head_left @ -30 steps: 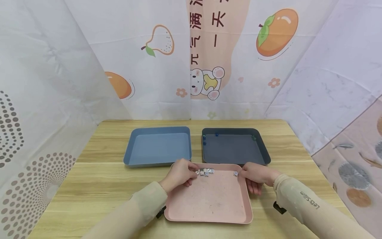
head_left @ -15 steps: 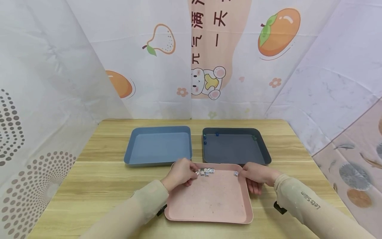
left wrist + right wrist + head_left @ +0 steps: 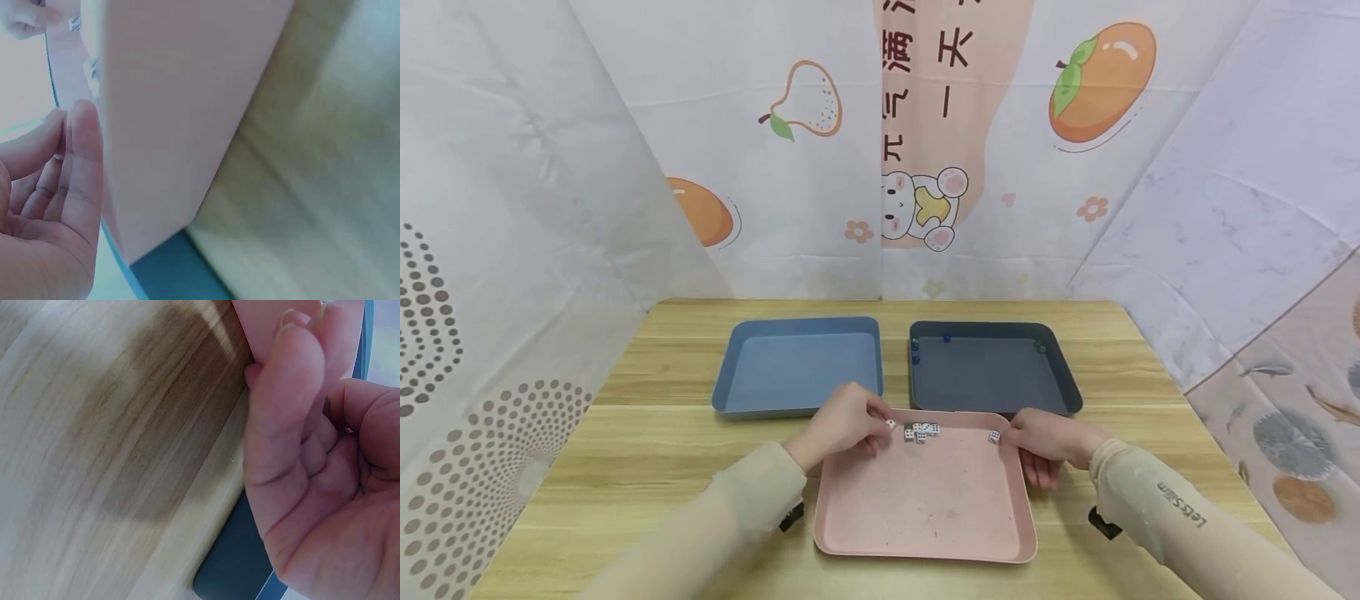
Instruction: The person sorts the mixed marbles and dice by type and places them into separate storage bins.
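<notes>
In the head view my left hand (image 3: 847,423) reaches over the left rear corner of the pink tray (image 3: 925,500). Its thumb and forefinger pinch a white die (image 3: 891,423), mostly covered by the fingertips. The left wrist view shows the thumb and finger (image 3: 84,156) tips together beside the tray's wall. Just right of that die, several white dice (image 3: 921,432) stand grouped along the rear wall. My right hand (image 3: 1048,437) grips the tray's right rear rim, some fingers hanging outside. A single die (image 3: 994,436) lies close to its fingertips.
Behind the pink tray stand a light blue tray (image 3: 805,375) on the left and a dark grey-blue tray (image 3: 985,375) on the right. Several small blue and green pieces (image 3: 1040,346) lie in the dark one. All three rest on a wooden table (image 3: 677,450).
My left hand has shifted slightly back and to the left, and the die at its fingertips has come with it, away from the group. My right hand has stayed in place.
</notes>
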Demonstrator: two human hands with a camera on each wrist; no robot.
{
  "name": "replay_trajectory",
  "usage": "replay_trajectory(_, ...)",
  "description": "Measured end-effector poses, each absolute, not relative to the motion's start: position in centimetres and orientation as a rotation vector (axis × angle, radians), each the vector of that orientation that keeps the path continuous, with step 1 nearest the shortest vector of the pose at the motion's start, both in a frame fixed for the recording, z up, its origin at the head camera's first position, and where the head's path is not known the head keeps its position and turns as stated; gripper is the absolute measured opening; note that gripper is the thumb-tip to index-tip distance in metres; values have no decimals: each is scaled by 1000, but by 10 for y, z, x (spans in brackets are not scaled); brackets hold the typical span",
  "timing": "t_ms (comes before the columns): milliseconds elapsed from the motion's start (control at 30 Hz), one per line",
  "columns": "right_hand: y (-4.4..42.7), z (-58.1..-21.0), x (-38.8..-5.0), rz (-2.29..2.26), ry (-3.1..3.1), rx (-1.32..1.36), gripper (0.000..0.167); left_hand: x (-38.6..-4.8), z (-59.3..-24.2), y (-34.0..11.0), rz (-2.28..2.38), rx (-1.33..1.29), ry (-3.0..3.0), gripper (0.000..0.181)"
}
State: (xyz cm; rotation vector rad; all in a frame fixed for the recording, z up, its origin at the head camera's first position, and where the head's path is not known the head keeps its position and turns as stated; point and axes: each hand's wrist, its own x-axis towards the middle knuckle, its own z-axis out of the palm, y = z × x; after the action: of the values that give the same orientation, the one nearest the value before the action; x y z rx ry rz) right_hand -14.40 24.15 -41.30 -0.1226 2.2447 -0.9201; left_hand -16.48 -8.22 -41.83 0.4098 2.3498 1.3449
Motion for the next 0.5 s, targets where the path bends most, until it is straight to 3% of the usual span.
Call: replay_trajectory(500, 241, -413, -144, -913, 2247, -120, 47, -207, -398, -111, 1381, 263, 2434, 15)
